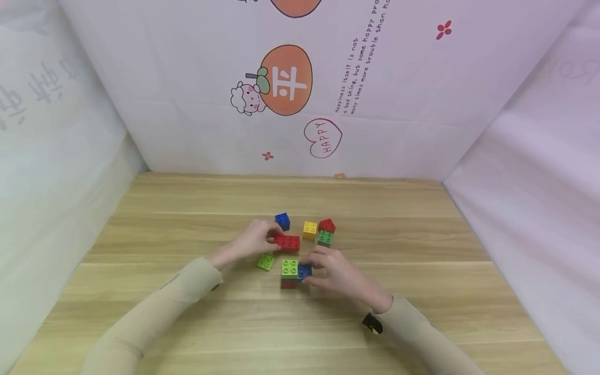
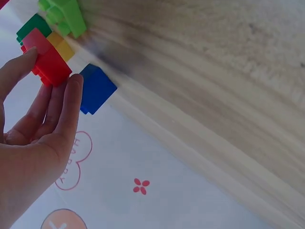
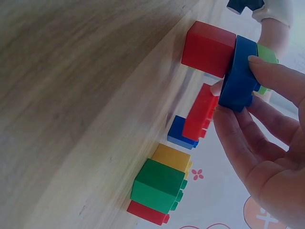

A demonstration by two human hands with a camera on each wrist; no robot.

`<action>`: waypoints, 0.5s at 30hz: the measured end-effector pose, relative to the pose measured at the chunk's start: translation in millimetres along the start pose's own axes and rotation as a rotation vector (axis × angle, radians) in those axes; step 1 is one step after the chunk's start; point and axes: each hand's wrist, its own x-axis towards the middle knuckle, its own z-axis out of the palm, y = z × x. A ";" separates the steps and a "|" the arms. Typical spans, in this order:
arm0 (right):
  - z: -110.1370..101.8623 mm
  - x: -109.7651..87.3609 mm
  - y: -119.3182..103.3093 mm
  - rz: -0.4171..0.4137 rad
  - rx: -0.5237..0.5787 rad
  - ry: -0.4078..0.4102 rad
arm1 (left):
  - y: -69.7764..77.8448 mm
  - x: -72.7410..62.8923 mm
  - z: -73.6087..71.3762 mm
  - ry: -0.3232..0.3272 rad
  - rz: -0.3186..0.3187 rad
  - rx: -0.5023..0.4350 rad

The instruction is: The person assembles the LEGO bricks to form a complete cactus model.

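Note:
My left hand [image 1: 255, 238] pinches a long red brick [image 1: 288, 242] at its left end, thumb on one side and fingers on the other; the left wrist view shows this grip on the red brick [image 2: 47, 57]. Nearer to me, my right hand [image 1: 336, 271] holds the right end of a blue brick [image 1: 304, 271] between thumb and fingers. That blue brick [image 3: 239, 71] belongs to a small stack, with a lime green brick [image 1: 289, 267] on top and a red brick [image 3: 209, 47] beneath. The blue brick's left part is hidden under the lime green one in the head view.
A loose lime green brick [image 1: 265, 262] lies left of the stack. Behind the hands are a small blue brick [image 1: 282, 221], a yellow brick [image 1: 309, 229], a green brick [image 1: 325, 238] and another red brick [image 1: 327, 225]. White printed sheets [image 1: 211, 140] enclose the wooden table [image 1: 225, 323].

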 end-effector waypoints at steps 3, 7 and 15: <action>0.4 -0.2 -0.4 0.000 0.003 -0.002 | -0.5 -3.7 -3.3 0.021 0.022 0.011; 0.9 -0.3 -0.3 -0.006 0.002 0.001 | -1.0 -9.2 -7.4 0.050 0.041 0.029; 1.2 0.1 -0.1 0.005 0.019 0.001 | -0.1 -19.7 -13.4 0.075 0.071 0.032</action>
